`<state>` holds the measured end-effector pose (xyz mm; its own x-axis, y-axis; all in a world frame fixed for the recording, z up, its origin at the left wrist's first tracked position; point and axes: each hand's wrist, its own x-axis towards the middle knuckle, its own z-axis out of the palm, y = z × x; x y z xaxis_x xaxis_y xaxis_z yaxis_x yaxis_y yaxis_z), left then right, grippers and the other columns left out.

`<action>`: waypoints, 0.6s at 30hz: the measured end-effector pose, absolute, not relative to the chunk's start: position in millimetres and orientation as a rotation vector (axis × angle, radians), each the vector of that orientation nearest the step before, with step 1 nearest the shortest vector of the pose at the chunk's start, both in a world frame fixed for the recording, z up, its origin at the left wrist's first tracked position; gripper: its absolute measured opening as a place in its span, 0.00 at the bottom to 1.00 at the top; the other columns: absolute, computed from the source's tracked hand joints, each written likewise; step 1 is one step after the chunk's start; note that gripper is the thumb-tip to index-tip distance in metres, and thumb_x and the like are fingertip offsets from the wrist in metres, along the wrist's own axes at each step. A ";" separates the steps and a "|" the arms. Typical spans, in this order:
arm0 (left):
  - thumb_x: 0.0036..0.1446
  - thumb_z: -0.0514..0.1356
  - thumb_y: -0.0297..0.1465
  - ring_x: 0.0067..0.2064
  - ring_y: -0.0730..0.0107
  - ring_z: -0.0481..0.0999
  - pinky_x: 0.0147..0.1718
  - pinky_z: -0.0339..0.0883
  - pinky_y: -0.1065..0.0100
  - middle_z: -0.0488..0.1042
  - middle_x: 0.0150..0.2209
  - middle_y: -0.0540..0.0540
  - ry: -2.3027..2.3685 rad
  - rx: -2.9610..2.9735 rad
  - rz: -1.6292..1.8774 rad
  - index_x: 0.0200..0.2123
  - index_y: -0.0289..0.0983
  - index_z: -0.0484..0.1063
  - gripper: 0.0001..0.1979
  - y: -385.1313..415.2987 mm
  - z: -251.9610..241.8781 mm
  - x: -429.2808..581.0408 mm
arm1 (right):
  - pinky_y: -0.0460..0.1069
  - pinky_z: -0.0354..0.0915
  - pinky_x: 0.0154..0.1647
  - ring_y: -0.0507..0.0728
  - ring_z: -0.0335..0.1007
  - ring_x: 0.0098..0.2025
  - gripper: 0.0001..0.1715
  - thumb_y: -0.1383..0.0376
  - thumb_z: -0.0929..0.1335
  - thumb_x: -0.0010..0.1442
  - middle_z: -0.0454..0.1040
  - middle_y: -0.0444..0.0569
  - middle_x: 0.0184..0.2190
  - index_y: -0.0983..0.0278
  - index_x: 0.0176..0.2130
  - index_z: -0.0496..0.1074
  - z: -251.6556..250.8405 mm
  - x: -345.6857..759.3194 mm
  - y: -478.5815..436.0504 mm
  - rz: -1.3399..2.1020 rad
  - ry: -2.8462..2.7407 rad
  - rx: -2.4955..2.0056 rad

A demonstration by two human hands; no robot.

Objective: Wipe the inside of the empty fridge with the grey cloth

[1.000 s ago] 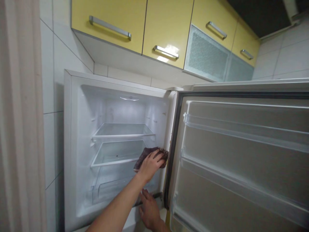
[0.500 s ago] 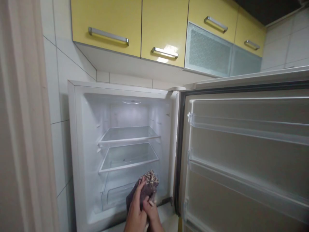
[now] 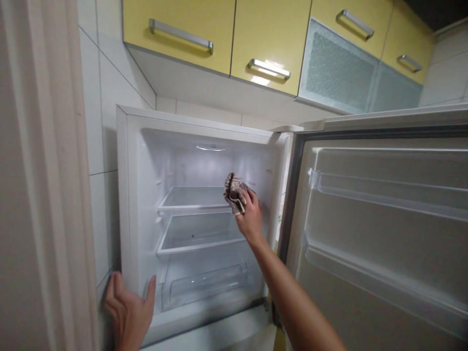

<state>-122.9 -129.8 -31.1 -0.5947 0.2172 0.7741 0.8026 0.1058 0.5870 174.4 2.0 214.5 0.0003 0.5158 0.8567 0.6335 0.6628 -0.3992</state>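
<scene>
White refrigerator [image 3: 132, 195]: stands open before me, lit inside.
Glossy yellow cabinets with silver bar handles [image 3: 270, 29]: in a row above the refrigerator's top edge.
White refrigerator door [image 3: 383, 239]: swung out from the right edge, carrying clear plastic racks [image 3: 387, 193].
White-edged glass shelves [image 3: 197, 196]: two inside, one above the other.
Clear plastic drawer [image 3: 208, 287]: beneath both shelves, near the bottom edge.
My left hand [image 3: 129, 309]: thumb and fingers spread wide about the refrigerator's left front edge, near its lower left corner; whether they touch, I cannot tell.
My right hand [image 3: 251, 214]: fingers closed around a crumpled brown-and-cream patterned cloth [image 3: 234, 192].
Cloth: before the upper shelf's right front corner; I cannot tell if it touches.
Dark speck [image 3: 193, 236]: at the lower shelf.
</scene>
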 end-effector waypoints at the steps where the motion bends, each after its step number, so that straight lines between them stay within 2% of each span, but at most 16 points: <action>1: 0.62 0.59 0.58 0.67 0.25 0.69 0.59 0.69 0.33 0.65 0.67 0.16 -1.971 -0.965 -1.521 0.75 0.22 0.49 0.55 -126.0 -28.1 -128.9 | 0.59 0.62 0.69 0.65 0.67 0.67 0.33 0.47 0.68 0.71 0.69 0.59 0.68 0.60 0.66 0.74 228.3 166.5 18.1 -0.167 -1.764 -1.074; 3: 0.63 0.56 0.61 0.54 0.29 0.80 0.47 0.77 0.38 0.73 0.62 0.20 -2.144 -0.899 -1.511 0.75 0.26 0.53 0.53 -119.0 -26.6 -135.6 | 0.59 0.67 0.64 0.67 0.73 0.62 0.32 0.42 0.66 0.70 0.76 0.55 0.62 0.55 0.63 0.77 248.6 150.2 47.2 -0.154 -2.030 -1.319; 6: 0.65 0.54 0.61 0.42 0.38 0.85 0.36 0.78 0.47 0.79 0.57 0.26 -2.187 -0.817 -1.435 0.74 0.31 0.57 0.48 -111.4 -34.6 -138.9 | 0.60 0.72 0.55 0.69 0.78 0.56 0.38 0.34 0.62 0.68 0.81 0.53 0.56 0.50 0.63 0.77 266.2 127.2 80.2 -0.020 -2.330 -1.463; 11: 0.70 0.57 0.55 0.39 0.44 0.86 0.27 0.74 0.58 0.81 0.56 0.28 -1.950 -0.783 -1.276 0.75 0.30 0.57 0.44 -106.4 -47.7 -143.1 | 0.64 0.70 0.58 0.73 0.76 0.59 0.46 0.28 0.62 0.63 0.80 0.54 0.58 0.47 0.68 0.73 276.3 63.2 109.4 0.053 -2.482 -1.381; 15: 0.70 0.62 0.47 0.39 0.47 0.87 0.29 0.77 0.60 0.82 0.55 0.29 -1.764 -0.812 -1.195 0.77 0.31 0.51 0.43 -104.8 -51.7 -148.7 | 0.68 0.66 0.63 0.75 0.71 0.64 0.42 0.32 0.64 0.64 0.77 0.53 0.62 0.45 0.68 0.71 273.1 -28.6 113.2 0.066 -2.597 -1.242; 18: 0.69 0.65 0.44 0.39 0.48 0.87 0.31 0.79 0.60 0.82 0.54 0.29 -1.673 -0.845 -1.174 0.78 0.31 0.50 0.45 -104.6 -55.9 -152.9 | 0.68 0.66 0.63 0.74 0.68 0.66 0.38 0.36 0.66 0.64 0.73 0.54 0.66 0.47 0.67 0.73 269.3 -75.8 118.7 0.040 -2.689 -1.050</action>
<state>-152.9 -104.6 -55.9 -0.3649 0.0359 0.9304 0.8872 0.3164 0.3357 -75.8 118.7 269.3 -0.7077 0.6699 0.2243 0.6629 0.7395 -0.1171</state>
